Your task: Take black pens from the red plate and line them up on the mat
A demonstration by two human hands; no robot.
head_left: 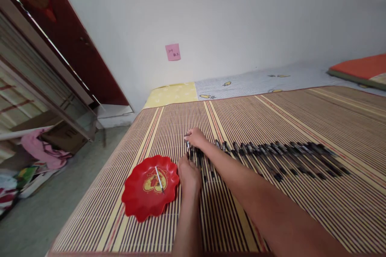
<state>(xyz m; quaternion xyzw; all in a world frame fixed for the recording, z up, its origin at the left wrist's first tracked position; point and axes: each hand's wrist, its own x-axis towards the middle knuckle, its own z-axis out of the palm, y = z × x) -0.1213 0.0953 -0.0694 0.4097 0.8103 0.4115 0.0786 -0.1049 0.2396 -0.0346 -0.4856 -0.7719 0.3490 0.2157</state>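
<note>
My left hand [189, 172] is closed around the lower part of a pen [188, 147] at the left end of a row. Just above it, my right hand [196, 137] pinches near the top of the same pen, where a small dark piece shows at the fingertips. The fingers hide much of this pen. To the right, several dark pens [277, 156] lie side by side in a long slanted row, partly covered by my right forearm. Beside my left hand sits a red scalloped plate [135, 192], with one thin white pen refill [159, 178] lying in it.
A striped mat [229, 217] covers the bed, with patterned fabric [235, 86] along the wall side. A pink note [173, 52] is stuck to the wall. An orange folded item [362, 67] lies far right. At left are a red door [75, 48] and shelving with cloth.
</note>
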